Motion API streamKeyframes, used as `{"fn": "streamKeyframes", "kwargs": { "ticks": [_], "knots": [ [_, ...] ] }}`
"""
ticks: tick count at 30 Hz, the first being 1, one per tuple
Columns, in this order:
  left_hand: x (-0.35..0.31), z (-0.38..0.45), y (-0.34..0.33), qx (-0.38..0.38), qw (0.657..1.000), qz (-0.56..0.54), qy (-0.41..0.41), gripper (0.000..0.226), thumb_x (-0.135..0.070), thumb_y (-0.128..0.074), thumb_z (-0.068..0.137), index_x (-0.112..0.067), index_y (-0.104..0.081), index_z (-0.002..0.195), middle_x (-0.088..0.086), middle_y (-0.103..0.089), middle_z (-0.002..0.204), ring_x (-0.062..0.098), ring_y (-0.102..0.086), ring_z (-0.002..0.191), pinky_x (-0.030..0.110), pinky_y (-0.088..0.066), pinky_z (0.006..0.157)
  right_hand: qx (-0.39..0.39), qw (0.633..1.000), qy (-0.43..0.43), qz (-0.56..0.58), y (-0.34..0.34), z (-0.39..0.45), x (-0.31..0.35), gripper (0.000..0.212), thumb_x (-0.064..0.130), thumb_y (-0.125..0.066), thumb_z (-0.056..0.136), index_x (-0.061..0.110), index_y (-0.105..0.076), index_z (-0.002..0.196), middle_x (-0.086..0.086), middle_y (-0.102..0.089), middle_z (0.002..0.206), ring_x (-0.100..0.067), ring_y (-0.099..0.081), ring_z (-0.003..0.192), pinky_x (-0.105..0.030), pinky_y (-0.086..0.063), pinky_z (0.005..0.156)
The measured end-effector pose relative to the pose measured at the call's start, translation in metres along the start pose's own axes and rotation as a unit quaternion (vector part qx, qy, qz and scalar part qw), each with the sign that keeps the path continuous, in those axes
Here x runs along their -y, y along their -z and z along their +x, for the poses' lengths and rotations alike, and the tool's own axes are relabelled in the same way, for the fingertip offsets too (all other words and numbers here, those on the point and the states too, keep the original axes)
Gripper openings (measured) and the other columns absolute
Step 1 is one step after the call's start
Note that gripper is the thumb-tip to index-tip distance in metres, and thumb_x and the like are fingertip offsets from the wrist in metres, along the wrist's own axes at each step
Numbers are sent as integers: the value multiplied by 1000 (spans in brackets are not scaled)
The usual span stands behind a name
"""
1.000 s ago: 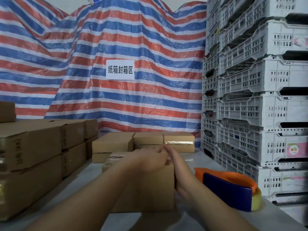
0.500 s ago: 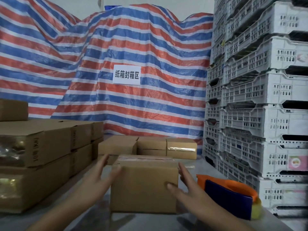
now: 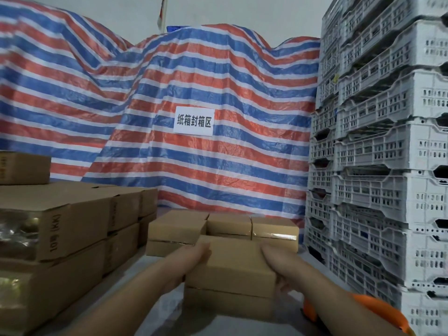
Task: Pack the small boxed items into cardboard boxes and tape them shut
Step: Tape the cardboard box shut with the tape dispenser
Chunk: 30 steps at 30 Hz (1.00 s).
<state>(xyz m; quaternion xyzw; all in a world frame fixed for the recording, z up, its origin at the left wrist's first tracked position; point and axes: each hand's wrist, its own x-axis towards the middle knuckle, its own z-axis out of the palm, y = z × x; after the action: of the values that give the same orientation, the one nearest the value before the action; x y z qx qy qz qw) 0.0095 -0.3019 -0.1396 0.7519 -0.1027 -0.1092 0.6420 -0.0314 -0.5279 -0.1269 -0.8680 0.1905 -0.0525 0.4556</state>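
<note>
A sealed cardboard box point(image 3: 230, 270) sits in the middle of the table, tipped so its top faces me, with a tape seam across its near face. My left hand point(image 3: 194, 258) presses flat against the box's left side, fingers straight. On the box's right edge, my right hand point(image 3: 278, 267) grips it, fingers over the top and thumb on the near face. Three more closed cardboard boxes point(image 3: 228, 225) stand in a row just behind it.
Larger cartons point(image 3: 63, 226) are stacked along the left. White plastic crates point(image 3: 388, 190) tower on the right. An orange tape dispenser point(image 3: 378, 311) lies at the lower right, partly behind my right forearm. A striped tarpaulin point(image 3: 218, 93) with a white sign point(image 3: 193, 121) hangs behind.
My hands went from the box's top to its two sides and took hold of it. The box has tipped and moved back toward the row behind. The view rose.
</note>
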Motion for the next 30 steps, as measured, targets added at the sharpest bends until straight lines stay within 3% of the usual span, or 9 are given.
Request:
{"fn": "streamKeyframes", "kwargs": {
  "ticks": [5,8,9,11,13,14,20,25,30],
  "knots": [
    [9,15,-4,-20,998,58,11,49,-48,-49,98,-16,-49,136,3,-63,109,18,-60,99,34,-48,86,50,996,-23,-65,7,9,0,63,61,-24,101,12,-58,121,-16,-70,98,-25,-71,68,-30,-58,69],
    [11,13,5,-57,977,178,-103,63,-68,-47,88,-34,-39,140,-21,-57,120,-1,-53,106,21,-43,85,-70,955,166,-234,11,0,-3,57,67,-26,97,21,-60,100,-4,-66,95,-21,-64,82,-28,-47,69],
    [13,10,9,-39,952,259,-161,70,-76,-49,81,-45,-33,141,-31,-47,126,-6,-48,113,17,-40,89,-100,924,232,-287,12,-6,-6,55,72,-29,93,25,-58,97,-2,-65,99,-18,-60,85,-30,-44,72],
    [15,8,14,-15,846,472,-246,87,-87,-45,69,-55,-17,146,-36,-23,144,-3,-27,134,23,-22,109,-85,871,308,-374,11,-20,-11,60,81,-34,81,32,-52,111,5,-60,111,-14,-56,95,-33,-45,82],
    [13,18,11,-3,754,597,-273,84,-82,-43,77,-51,-12,149,-27,-12,157,3,-10,144,28,1,112,-35,843,304,-442,10,-21,-16,63,78,-46,80,33,-46,124,5,-55,124,-18,-55,109,-37,-45,95],
    [10,25,8,4,741,616,-266,81,-78,-43,82,-47,-13,151,-23,-12,160,4,-7,146,29,4,111,-28,829,297,-472,11,-17,-16,60,72,-52,83,30,-45,125,2,-54,127,-21,-55,112,-36,-45,96],
    [1,84,-18,-28,702,661,-264,73,-70,-40,90,-37,-20,152,-6,-24,160,19,-12,149,43,-1,120,-43,819,257,-512,15,43,2,44,56,-60,88,26,-50,118,0,-62,119,-20,-61,106,-32,-43,78],
    [-5,137,-26,-61,661,711,-231,74,-71,-35,91,-32,-22,153,5,-26,159,27,-10,150,48,1,119,-17,835,215,-506,9,102,19,32,47,-64,89,25,-56,111,1,-63,111,-19,-60,102,-35,-52,90],
    [-6,170,-22,-91,629,749,-185,74,-71,-29,92,-30,-19,153,14,-17,161,34,-7,150,55,-1,119,-20,827,182,-531,-5,133,37,43,49,-61,93,21,-58,125,0,-62,122,-22,-59,112,-35,-49,93]
  ]
}}
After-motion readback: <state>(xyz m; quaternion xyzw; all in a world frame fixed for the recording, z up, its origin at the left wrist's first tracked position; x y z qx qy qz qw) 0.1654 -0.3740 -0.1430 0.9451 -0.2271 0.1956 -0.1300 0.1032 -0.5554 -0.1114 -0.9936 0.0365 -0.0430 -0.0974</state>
